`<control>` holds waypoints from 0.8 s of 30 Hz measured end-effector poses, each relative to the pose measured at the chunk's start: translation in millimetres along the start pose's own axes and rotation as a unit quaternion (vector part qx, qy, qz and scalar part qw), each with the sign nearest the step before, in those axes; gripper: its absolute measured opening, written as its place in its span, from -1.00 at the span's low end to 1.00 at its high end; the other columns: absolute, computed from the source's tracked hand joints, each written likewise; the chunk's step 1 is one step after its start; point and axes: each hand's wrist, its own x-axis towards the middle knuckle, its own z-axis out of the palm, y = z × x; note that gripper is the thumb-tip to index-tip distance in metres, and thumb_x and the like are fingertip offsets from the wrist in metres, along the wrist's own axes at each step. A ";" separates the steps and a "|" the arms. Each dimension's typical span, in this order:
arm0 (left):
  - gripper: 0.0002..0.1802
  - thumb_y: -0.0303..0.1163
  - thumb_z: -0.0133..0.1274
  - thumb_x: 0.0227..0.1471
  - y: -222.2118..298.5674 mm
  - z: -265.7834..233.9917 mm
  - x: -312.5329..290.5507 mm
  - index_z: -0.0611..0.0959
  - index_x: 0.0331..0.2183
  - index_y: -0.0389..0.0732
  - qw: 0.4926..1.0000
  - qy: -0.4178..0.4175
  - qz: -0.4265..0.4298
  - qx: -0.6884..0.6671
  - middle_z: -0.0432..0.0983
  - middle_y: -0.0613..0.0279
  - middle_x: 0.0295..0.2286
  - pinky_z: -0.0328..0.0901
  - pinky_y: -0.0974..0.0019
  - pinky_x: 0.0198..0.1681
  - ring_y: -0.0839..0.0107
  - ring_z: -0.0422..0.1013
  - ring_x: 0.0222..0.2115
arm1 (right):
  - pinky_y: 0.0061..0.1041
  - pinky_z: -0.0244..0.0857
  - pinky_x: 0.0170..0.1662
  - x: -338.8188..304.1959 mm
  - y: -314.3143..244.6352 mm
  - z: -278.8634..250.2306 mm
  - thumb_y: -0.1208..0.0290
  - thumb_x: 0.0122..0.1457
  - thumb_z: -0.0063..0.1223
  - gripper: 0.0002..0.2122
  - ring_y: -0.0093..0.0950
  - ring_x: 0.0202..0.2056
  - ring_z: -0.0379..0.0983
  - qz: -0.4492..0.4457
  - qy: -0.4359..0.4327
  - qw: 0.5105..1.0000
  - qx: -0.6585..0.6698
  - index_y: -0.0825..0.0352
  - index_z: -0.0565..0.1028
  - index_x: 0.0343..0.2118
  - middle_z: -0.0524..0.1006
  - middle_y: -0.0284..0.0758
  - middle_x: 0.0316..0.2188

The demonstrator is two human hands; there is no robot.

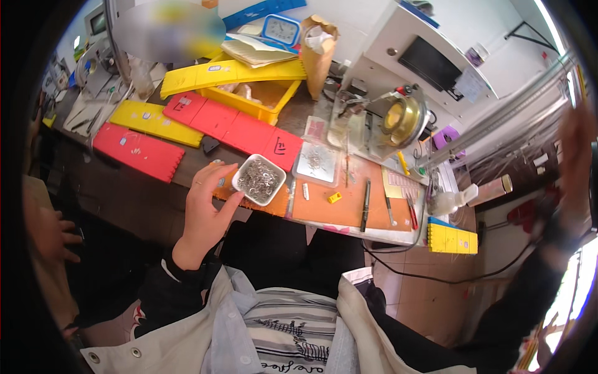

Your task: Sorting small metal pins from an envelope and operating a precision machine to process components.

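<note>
My left hand (207, 215) grips a small white square dish (278, 189) by its left side, thumb and fingers pinched at the rim. Many small shiny metal pieces (258, 179) fill the dish, too fine to tell their kind. Right beside it, a flat white square tray (304, 168) carries a small heap of similar silvery bits. My right hand (577, 159) is raised at the far right edge, away from the bench; its fingers are smeared and dark. A small yellow piece (335, 197) and a white piece (306, 191) lie in front of the tray.
On the orange mat (346, 215) lie a black pen (365, 204), tweezers (390, 210) and red-handled pliers (412, 214). Red boards (227, 124) and a yellow bin (269, 114) stand behind. A machine with a brass-coloured wheel (397, 116) stands right. Another person's hand (62, 235) shows left.
</note>
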 end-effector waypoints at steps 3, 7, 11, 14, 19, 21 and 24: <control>-0.63 -0.60 0.10 -0.02 -3.5 -0.9 2.2 0.60 -0.09 -0.28 0.998 0.003 0.050 0.046 0.49 0.01 -0.07 0.22 0.12 0.11 0.05 0.34 0.05 | -0.75 -0.02 -0.53 -85.4 77.9 29.5 0.41 0.16 0.01 -0.72 -0.80 -0.60 0.10 0.130 -0.131 0.983 -0.019 0.40 0.51 -0.10 0.30 -0.57 -0.57; -0.64 -0.59 0.12 -0.02 4.2 3.1 17.6 0.61 -0.10 -0.25 0.993 -0.013 0.073 0.094 0.51 0.06 -0.09 0.20 0.10 0.13 0.05 0.33 0.05 | -0.75 0.19 -0.42 -151.2 106.6 131.5 0.56 0.22 0.08 -0.79 -0.77 -0.49 0.34 0.325 -0.281 0.884 0.186 0.36 0.56 -0.08 0.49 -0.51 -0.51; -0.69 -0.52 0.18 -0.05 3.0 16.4 32.1 0.64 -0.17 -0.17 0.986 -0.039 0.087 0.136 0.53 0.14 -0.16 0.18 0.08 0.09 0.08 0.33 0.00 | -0.75 0.25 -0.38 -185.6 116.1 199.1 0.48 0.26 0.10 -0.78 -0.79 -0.47 0.37 0.329 -0.341 0.830 0.295 0.34 0.55 -0.05 0.49 -0.54 -0.52; -0.77 -0.47 0.23 -0.10 0.7 17.6 38.6 0.67 -0.28 -0.13 0.983 -0.039 0.092 0.151 0.55 0.23 -0.23 0.18 0.09 0.03 0.12 0.35 -0.05 | -0.75 0.26 -0.39 -191.6 123.6 217.8 0.47 0.25 0.11 -0.79 -0.80 -0.48 0.37 0.311 -0.353 0.821 0.324 0.34 0.56 -0.07 0.48 -0.55 -0.53; -0.86 -0.46 0.30 -0.17 -0.3 12.2 42.4 0.67 -0.45 -0.12 0.987 -0.040 0.082 0.133 0.58 0.32 -0.36 0.19 0.14 -0.06 0.21 0.41 -0.16 | -0.75 0.24 -0.42 -197.7 138.5 224.9 0.46 0.25 0.11 -0.81 -0.80 -0.50 0.37 0.337 -0.330 0.824 0.314 0.33 0.57 -0.10 0.47 -0.56 -0.55; -0.88 -0.46 0.31 -0.19 1.3 9.7 41.6 0.69 -0.48 -0.13 0.989 -0.028 0.084 0.122 0.57 0.32 -0.43 0.21 0.17 -0.11 0.26 0.45 -0.24 | -0.75 0.24 -0.42 -201.4 140.8 228.0 0.45 0.25 0.11 -0.82 -0.80 -0.50 0.36 0.348 -0.320 0.819 0.324 0.33 0.57 -0.11 0.47 -0.57 -0.55; -0.88 -0.52 0.28 -0.17 3.2 4.1 42.0 0.71 -0.44 -0.18 0.988 -0.046 0.079 0.126 0.57 0.20 -0.42 0.27 0.21 -0.14 0.21 0.46 -0.28 | -0.74 0.23 -0.43 -204.6 143.8 232.6 0.45 0.25 0.11 -0.83 -0.80 -0.51 0.36 0.358 -0.309 0.816 0.333 0.32 0.58 -0.12 0.46 -0.58 -0.55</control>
